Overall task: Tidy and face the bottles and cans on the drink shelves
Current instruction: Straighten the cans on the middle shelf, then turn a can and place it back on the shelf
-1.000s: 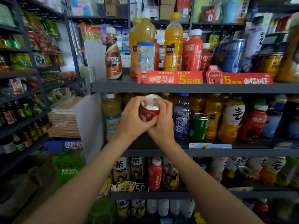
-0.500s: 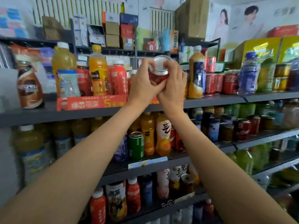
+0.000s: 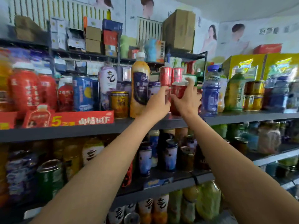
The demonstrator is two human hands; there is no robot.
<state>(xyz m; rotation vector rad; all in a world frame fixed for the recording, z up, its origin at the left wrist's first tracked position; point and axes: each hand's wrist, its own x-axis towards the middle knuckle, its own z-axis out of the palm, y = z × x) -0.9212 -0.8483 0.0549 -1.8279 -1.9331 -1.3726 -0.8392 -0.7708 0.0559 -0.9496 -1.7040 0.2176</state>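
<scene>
A red can with a pale top sits among other red cans on the upper drink shelf. My right hand grips its right side, fingers curled over the rim. My left hand holds its left side, one finger pointing up against a red can stacked behind. A second stacked red can stands beside that one. A tall orange bottle with a dark label stands just left of my hands. A blue bottle stands to the right.
A gold can and a red price strip lie left on the same shelf. Yellow-green bottles and gold cans fill the right end. The shelf below holds blue-white cans, a green can and juice bottles. Cardboard boxes sit above.
Both hands carried the red can up from the middle shelf and rightward to the upper shelf, where it now sits among the other red cans. The view turned right.
</scene>
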